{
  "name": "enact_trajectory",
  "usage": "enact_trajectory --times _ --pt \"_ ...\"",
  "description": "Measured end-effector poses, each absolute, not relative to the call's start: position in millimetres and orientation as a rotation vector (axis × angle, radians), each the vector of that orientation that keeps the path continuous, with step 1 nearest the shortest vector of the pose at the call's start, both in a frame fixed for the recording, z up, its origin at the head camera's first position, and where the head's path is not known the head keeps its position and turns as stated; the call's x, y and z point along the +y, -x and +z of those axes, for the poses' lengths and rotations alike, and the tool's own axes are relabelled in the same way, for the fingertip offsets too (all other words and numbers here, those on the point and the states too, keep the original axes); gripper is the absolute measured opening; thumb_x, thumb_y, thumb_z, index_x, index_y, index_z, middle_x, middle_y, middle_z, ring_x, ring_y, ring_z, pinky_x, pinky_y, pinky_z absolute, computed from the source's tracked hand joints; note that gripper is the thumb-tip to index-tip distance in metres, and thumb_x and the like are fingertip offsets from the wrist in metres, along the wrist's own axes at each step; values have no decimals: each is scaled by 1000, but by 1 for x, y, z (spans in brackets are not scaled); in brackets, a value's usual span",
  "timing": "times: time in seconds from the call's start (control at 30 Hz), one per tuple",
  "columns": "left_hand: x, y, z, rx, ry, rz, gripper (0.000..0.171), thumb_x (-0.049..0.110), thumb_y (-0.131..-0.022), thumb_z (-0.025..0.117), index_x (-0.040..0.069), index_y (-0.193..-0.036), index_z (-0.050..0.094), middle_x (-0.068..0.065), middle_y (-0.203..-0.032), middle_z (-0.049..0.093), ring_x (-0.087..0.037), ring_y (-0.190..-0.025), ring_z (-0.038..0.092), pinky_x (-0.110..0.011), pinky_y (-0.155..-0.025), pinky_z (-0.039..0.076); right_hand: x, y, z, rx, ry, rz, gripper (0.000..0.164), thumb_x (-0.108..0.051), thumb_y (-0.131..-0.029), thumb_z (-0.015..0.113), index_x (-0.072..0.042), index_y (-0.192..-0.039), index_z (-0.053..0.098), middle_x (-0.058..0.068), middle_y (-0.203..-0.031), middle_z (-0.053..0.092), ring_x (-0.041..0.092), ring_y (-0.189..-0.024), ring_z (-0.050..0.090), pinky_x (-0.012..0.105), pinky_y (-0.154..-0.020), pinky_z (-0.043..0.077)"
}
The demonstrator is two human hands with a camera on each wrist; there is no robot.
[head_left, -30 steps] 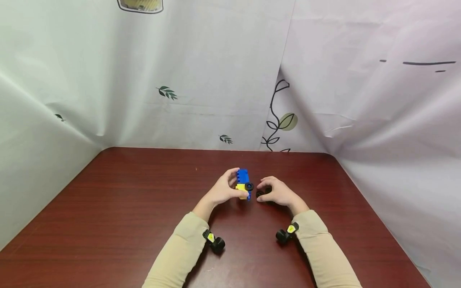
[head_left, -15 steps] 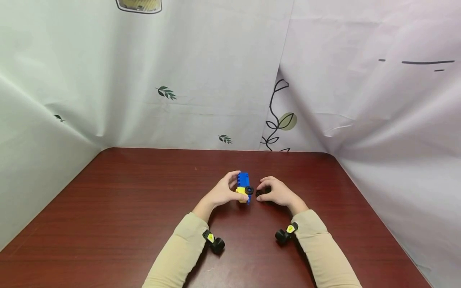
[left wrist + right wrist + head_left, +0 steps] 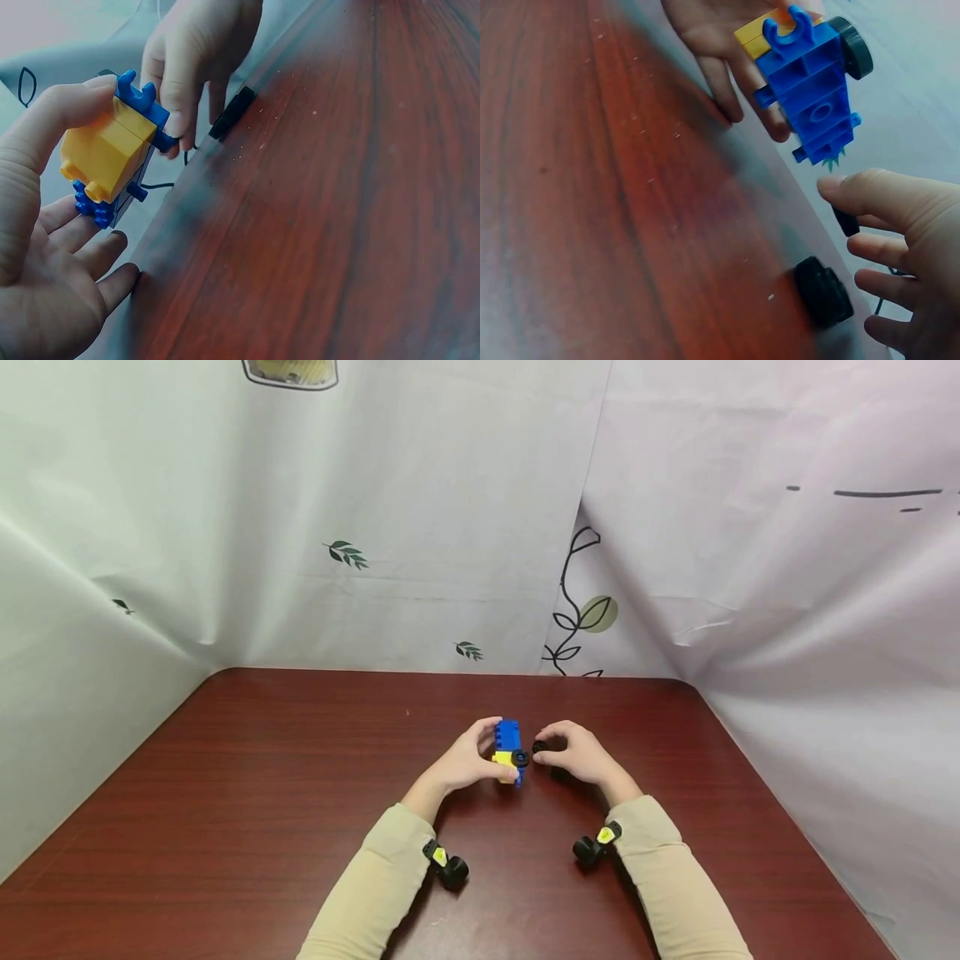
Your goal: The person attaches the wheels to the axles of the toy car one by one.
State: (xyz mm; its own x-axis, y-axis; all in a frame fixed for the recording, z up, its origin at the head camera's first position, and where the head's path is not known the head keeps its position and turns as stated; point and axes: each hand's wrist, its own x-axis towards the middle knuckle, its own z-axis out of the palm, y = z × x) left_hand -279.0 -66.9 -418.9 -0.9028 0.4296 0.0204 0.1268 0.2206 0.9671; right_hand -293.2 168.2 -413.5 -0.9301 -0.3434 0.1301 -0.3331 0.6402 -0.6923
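My left hand [image 3: 459, 765] grips a small toy car [image 3: 507, 735] of blue and yellow building blocks, thumb on the yellow part. One black wheel [image 3: 856, 49] is fitted on its side. The right wrist view shows the ribbed blue underside, with bare axle stubs [image 3: 763, 96] and a hook-shaped end. Close to the car's right, my right hand [image 3: 587, 758] pinches a loose black wheel [image 3: 845, 221] between thumb and fingers. Another black wheel piece [image 3: 823, 292] lies on the table beneath that hand, partly hidden by it in the head view.
A dark red wooden table [image 3: 300, 827] spreads under both arms. White patterned cloth [image 3: 420, 527] hangs behind and around it. Each wrist wears a black camera, the left camera [image 3: 452, 870] and the right camera [image 3: 588, 852].
My right hand has lifted slightly away from the body, raising the wheel off the table. The left hand has tipped the car a little, bringing it slightly nearer the body.
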Motion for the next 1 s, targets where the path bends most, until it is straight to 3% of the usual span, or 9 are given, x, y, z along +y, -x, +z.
enact_trajectory --times 0.2,0.6,1.0 --pt "-67 278 -422 2244 -487 1732 94 21 -73 82 12 -148 26 -12 -151 34 -28 -141 31 -44 -111 34 164 297 -408 2822 515 -1249 37 -29 -83 72 -11 -115 66 10 -118 63 29 -113 57 50 -98 45" --pt "-65 277 -424 2227 -533 1734 94 21 -74 80 10 -148 23 -13 -152 31 -29 -141 31 -45 -111 33 151 295 -404 2861 515 -1362 42 -26 -87 68 -6 -124 61 12 -118 64 29 -106 61 44 -91 52" --pt "-65 278 -421 2264 -544 1716 93 23 -74 81 12 -148 25 -12 -151 33 -28 -140 33 -46 -111 34 149 291 -404 2871 501 -1480 35 -21 -86 70 -7 -117 65 13 -112 66 28 -102 61 45 -91 52"
